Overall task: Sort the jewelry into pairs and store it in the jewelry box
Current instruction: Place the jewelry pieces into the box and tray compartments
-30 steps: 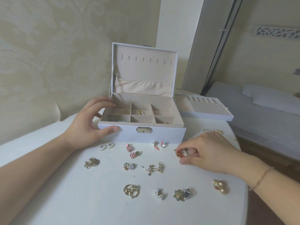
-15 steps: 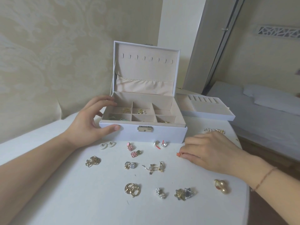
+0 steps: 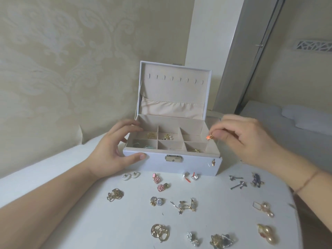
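Earring off the counter (image 3: 224, 203), now over the box (image 3: 172, 165)

My right hand (image 3: 246, 139) just lifted it, pinching the orange earring (image 3: 209, 137); left hand (image 3: 115, 150) grips the corner. Drop-in looks next.

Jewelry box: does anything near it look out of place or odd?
Yes: a small gold piece shows against the jewelry box front, below the orange earring pinched by the right hand, off the table; falling or dangling, unclear.
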A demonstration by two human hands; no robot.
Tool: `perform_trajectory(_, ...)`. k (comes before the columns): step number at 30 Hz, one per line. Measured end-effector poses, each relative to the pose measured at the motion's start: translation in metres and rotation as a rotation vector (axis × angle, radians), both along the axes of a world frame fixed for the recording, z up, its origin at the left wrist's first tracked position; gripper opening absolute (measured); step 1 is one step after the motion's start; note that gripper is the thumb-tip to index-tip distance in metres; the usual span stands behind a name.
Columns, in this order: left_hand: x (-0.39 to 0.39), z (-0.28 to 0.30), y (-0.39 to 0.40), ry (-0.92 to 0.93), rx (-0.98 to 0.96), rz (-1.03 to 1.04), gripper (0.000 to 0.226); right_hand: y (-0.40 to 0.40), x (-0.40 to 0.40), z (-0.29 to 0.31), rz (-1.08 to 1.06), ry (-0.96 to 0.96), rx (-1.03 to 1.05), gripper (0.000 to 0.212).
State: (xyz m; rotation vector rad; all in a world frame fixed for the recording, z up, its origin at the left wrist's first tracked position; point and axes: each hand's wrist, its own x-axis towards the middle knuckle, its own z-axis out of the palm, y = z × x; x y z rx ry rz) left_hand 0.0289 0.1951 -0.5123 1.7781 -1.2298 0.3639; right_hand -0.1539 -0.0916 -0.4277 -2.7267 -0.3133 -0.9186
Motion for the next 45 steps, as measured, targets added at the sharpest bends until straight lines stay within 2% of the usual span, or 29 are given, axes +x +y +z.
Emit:
perform_trajectory(5,0.002,-0.002,0.000,-0.008,0.001,0.004,0.056,0.005,0.059,0.030,-0.027,0.033,0.084,0.015)
perform_trajectory(12,0.005,-0.004,0.000,0.003,0.008,0.009,0.061,0.013,0.120,0.013,-0.208,0.216,-0.052,0.016)
perform_trajectory(20,0.004,-0.004,0.000,0.020,0.010,0.010,0.062,0.014,0.130,-0.015,-0.257,0.380,-0.168,0.019)
perform_trajectory(30,0.002,-0.003,0.000,0.028,0.008,0.007,0.059,0.008,0.116,-0.021,-0.135,0.545,-0.324,0.017)
perform_trajectory(32,0.002,-0.002,0.000,0.023,0.014,0.008,0.059,0.006,0.113,-0.019,-0.136,0.578,-0.300,0.020)
perform_trajectory(34,0.002,-0.001,0.000,0.024,0.023,0.013,0.060,0.003,0.106,-0.011,-0.135,0.521,-0.217,0.021)
perform_trajectory(41,-0.002,0.000,-0.001,0.044,0.026,0.036,0.062,-0.037,0.038,0.008,-0.146,0.145,0.101,0.014)
perform_trajectory(43,-0.002,-0.001,-0.001,0.039,0.035,0.041,0.063,-0.049,0.011,0.002,-0.161,0.103,0.158,0.025)
perform_trajectory(45,-0.002,-0.001,-0.001,0.033,0.037,0.044,0.064,-0.059,-0.014,-0.005,-0.195,0.163,0.157,0.034)
